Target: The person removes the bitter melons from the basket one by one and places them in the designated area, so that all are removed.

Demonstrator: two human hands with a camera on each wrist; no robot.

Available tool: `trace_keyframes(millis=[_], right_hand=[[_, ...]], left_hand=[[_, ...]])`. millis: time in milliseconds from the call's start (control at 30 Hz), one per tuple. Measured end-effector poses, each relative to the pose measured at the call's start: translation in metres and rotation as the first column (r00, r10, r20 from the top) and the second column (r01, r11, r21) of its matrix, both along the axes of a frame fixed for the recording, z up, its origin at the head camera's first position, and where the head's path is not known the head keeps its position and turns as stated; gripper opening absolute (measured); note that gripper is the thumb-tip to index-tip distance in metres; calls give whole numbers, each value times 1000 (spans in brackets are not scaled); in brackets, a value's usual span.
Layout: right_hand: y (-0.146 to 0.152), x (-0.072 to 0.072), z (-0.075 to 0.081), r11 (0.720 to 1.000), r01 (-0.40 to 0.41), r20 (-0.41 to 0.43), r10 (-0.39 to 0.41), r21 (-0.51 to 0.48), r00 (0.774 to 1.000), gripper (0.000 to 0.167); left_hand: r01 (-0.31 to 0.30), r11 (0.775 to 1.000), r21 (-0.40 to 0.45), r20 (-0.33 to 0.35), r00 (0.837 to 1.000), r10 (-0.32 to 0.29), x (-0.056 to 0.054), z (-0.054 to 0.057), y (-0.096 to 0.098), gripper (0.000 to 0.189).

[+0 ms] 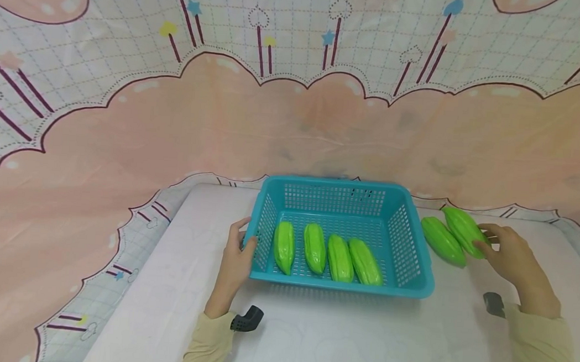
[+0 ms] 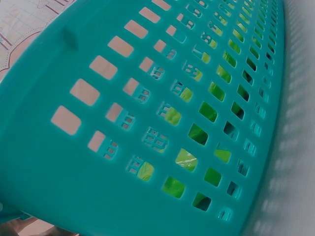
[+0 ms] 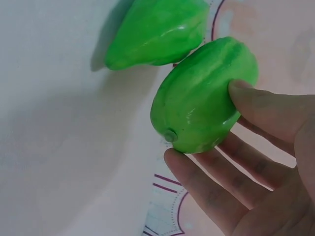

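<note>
My left hand (image 1: 235, 258) grips the left side of a turquoise plastic basket (image 1: 308, 282), thumb over the rim. In the left wrist view the basket's perforated wall (image 2: 64, 162) fills most of the picture. Several bright green ribbed fruits lie inside, among them one at the left (image 1: 284, 247). Right of the basket, my right hand (image 1: 512, 258) holds another green ribbed fruit (image 1: 461, 227) between thumb and fingers. A small stem nub marks its end in the right wrist view, where the thumb (image 3: 251, 98) presses its side. Beside it a second loose fruit (image 1: 441, 241) lies on the table.
The white table (image 1: 340, 339) carries the basket near its far edge. Behind it hangs a peach and white patterned cloth (image 1: 273, 130), which also spreads along the left side. A black wrist device (image 1: 248, 319) sits by the left cuff, and a dark one (image 1: 494, 304) by the right.
</note>
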State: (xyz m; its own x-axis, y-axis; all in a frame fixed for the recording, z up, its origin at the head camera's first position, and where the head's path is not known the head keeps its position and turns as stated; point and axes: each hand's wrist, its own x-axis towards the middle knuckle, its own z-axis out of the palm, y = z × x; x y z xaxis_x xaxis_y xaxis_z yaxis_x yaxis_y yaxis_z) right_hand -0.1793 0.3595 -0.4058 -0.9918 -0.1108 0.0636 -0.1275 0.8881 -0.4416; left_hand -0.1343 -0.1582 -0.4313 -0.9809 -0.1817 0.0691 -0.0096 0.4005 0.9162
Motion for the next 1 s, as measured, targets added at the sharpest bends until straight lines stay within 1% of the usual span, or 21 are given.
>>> trace_keyframes(millis=[200,333,667,867,1000], right_hand=[[4,-1,-5,1000,0,-8,0,-7,1000,46],[6,-2,-5,1000,-2,4,2,0,1000,46],[11,-2,-2,1000,-5,59,4,19,998,46],[15,-3,-3,1000,17,119,-20,20,993,48],[14,-3,-5,1000,14,155,-16,11,988,50]], left_hand=[[2,1000,10,7,1000,-2,0,0,0,48],[7,1000,23,10,1000,-7,-1,-1,0,49],[1,1000,26,-2,1000,-1,-1,-1,0,49],[7,1000,29,-1,1000,-7,-2,-1,0,49],[5,1000,29,-1,1000,-5,-1,-1,0,49]])
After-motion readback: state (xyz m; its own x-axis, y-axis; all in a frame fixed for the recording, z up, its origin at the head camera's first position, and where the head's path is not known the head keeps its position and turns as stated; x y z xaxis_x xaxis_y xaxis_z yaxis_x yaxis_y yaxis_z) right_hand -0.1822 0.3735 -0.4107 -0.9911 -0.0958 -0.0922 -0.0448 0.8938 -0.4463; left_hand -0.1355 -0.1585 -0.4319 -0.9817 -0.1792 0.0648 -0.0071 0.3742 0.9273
